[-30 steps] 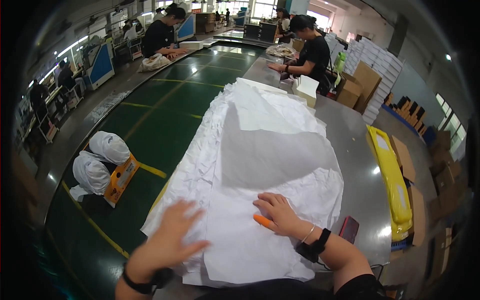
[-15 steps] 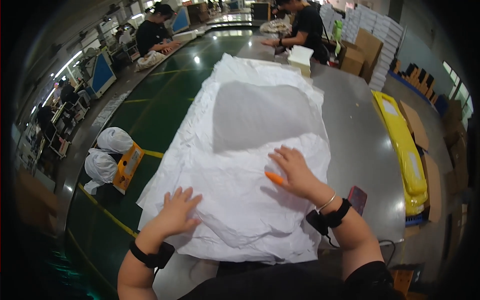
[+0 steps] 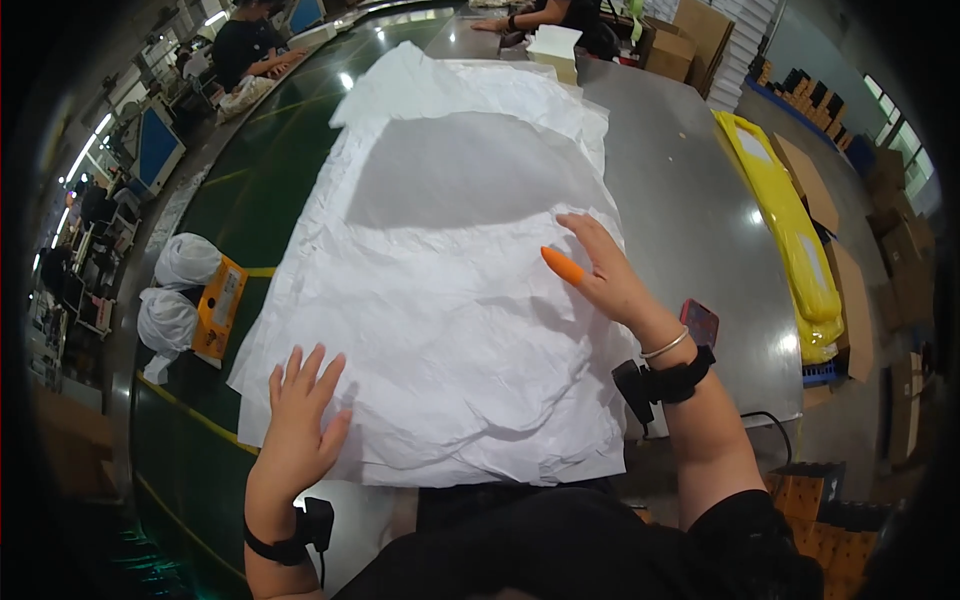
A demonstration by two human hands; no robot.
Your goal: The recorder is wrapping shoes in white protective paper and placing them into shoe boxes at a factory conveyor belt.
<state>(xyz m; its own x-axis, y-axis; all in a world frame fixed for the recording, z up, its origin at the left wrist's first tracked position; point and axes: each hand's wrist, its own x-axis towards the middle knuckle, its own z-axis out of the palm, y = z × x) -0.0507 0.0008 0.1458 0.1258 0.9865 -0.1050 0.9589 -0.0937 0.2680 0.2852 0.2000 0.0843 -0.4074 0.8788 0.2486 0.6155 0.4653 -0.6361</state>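
Observation:
A stack of large crumpled white paper sheets [image 3: 440, 300] lies along a grey metal table [image 3: 690, 200]. My left hand [image 3: 300, 415] rests flat, fingers spread, on the stack's near left corner. My right hand [image 3: 605, 275] lies flat on the right edge of the stack, with an orange rubber cot on the thumb. Both wrists wear black bands. A grey shadowed patch [image 3: 460, 170] covers the far middle of the paper.
A dark phone [image 3: 700, 322] lies on the table right of my right wrist. A long yellow bag [image 3: 790, 230] and cardboard boxes [image 3: 700, 30] stand at the right. White sacks [image 3: 175, 290] and an orange case sit on the green floor at left. Other people work at the far end.
The view has tilted down and closer over the paper. My right hand slid farther away along the stack's right edge; my left hand stays flat at the near left corner.

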